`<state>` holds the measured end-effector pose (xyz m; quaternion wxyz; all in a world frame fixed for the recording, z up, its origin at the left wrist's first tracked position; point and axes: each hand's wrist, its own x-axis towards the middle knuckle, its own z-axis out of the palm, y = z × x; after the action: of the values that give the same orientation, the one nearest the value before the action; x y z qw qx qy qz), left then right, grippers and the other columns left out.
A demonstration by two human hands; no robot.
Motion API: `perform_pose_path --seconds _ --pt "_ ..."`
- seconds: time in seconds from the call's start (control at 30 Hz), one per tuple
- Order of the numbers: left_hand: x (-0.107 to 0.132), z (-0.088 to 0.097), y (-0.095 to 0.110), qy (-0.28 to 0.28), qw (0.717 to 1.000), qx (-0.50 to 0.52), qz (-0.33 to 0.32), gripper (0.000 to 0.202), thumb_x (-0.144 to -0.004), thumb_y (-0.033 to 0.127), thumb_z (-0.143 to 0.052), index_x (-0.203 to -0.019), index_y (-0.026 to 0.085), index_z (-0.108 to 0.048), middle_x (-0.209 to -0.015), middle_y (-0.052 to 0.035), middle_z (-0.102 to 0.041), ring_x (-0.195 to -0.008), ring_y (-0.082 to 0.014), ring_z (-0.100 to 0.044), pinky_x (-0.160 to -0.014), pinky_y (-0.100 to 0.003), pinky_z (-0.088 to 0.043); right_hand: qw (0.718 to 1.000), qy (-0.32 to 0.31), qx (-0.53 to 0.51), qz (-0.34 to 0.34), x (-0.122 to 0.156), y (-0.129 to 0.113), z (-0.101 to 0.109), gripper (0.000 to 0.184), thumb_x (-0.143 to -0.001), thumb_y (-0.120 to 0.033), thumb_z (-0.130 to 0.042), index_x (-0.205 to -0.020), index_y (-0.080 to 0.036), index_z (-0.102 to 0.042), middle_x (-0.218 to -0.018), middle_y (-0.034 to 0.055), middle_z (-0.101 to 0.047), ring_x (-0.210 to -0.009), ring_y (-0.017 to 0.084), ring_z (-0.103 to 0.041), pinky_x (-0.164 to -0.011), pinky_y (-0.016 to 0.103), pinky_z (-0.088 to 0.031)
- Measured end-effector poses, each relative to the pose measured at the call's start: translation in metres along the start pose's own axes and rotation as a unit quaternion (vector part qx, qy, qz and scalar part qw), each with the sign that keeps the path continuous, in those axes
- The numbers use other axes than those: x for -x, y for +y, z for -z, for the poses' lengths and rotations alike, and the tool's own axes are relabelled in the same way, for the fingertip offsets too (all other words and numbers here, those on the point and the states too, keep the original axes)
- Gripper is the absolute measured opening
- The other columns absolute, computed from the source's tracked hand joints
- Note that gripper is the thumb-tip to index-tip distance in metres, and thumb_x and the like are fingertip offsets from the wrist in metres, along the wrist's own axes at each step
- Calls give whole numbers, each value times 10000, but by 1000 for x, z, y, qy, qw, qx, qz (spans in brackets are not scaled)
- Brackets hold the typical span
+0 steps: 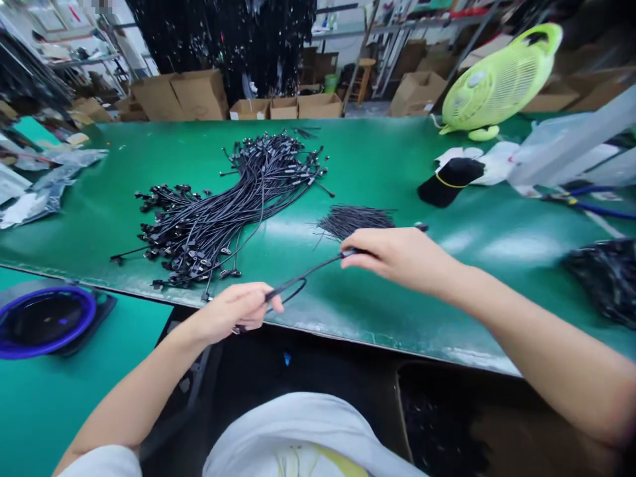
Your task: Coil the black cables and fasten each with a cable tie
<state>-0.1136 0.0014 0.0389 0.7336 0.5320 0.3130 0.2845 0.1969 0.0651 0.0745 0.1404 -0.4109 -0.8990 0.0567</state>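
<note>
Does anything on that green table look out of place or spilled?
Nothing looks clearly spilled or damaged. One small oddity: a few thin black strips lie by the far end of the cable pile, apart from the main bunch of similar strips just beyond the right hand.

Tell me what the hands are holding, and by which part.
A black cable: the left hand grips it beside a loop; the right hand pinches a partly hidden section farther along.
</note>
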Motion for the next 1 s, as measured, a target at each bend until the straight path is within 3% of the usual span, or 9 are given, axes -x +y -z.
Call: perform_pose_path --seconds 0.17,0.27,0.33,0.47,0.63,0.73,0.83,0.93,1.0 --pt "26 32 17 192 955 208 -90 275 -955 297 -485 -950 126 -700 -516 100 -122 -396 -49 -63 -376 -151 -216 989 78 -109 -67 29 44 -27 377 -960 -505 -405 -935 -222 -654 -890 53 -718 -763 191 -668 -683 307 -501" --pt "21 36 19 276 926 226 -120 300 -987 290 -434 -1032 140 -689 -538 83 -209 -384 -43 -174 -406 -142 -296 986 150 -55 -53 44 34 -43 307 -965 -441 -421 -960 -236 -651 -850 64 -699 -712 210 -657 -646 333 -496" --pt "6 31 14 294 929 183 -130 274 -966 329 -496 -1093 157 -668 -580 59 -374 -444 -40 -362 -487 -153 -384 987 161 3 21 49 11 -49 260 -972 -353 -423 -963 -235 -654 -788 58 -678 -656 204 -637 -599 327 -469" --pt "-28 4 -9 270 953 -43 -131 335 -917 453 -556 -1036 156 -658 -898 -65 -665 -832 -161 -650 -721 -261 -514 978 64 2 198 41 -47 -49 297 -996 -238 -382 -861 -202 -644 -653 10 -608 -545 131 -556 -535 263 -388" --pt "-38 -30 -22 113 949 -256 -148 295 -975 382 -455 -1027 180 -665 -1159 -105 -667 -1114 -214 -594 -1019 -345 -422 982 124 -36 141 12 -71 -47 328 -1026 -285 -346 -949 -162 -640 -703 18 -623 -607 113 -557 -562 245 -348" --pt "-37 -26 -16 142 969 -141 -145 284 -968 382 -481 -1032 168 -657 -1111 -105 -677 -1007 -194 -635 -921 -316 -481 982 82 -75 150 7 -70 -54 342 -1027 -289 -344 -873 -171 -626 -723 14 -633 -620 105 -557 -581 235 -347" --pt "-38 -4 -7 198 973 51 -110 285 -936 393 -541 -999 141 -661 -886 -66 -679 -575 -74 -564 -564 -195 -470 989 57 -36 130 11 -61 -59 347 -1013 -281 -374 -779 -181 -610 -684 5 -622 -586 110 -547 -564 246 -326" --pt "-33 25 1 216 957 184 -66 274 -928 347 -558 -1005 110 -671 -607 41 -507 -368 0 -257 -367 -138 -258 984 152 89 20 21 -37 -50 313 -994 -277 -412 -816 -174 -648 -719 31 -660 -598 138 -578 -547 271 -321" --pt "-26 39 2 223 948 220 -55 248 -901 293 -598 -1021 90 -677 -573 65 -423 -387 -2 -259 -377 -123 -256 959 229 163 -45 29 -18 -40 291 -990 -298 -431 -904 -157 -670 -802 51 -700 -643 159 -616 -538 280 -342"
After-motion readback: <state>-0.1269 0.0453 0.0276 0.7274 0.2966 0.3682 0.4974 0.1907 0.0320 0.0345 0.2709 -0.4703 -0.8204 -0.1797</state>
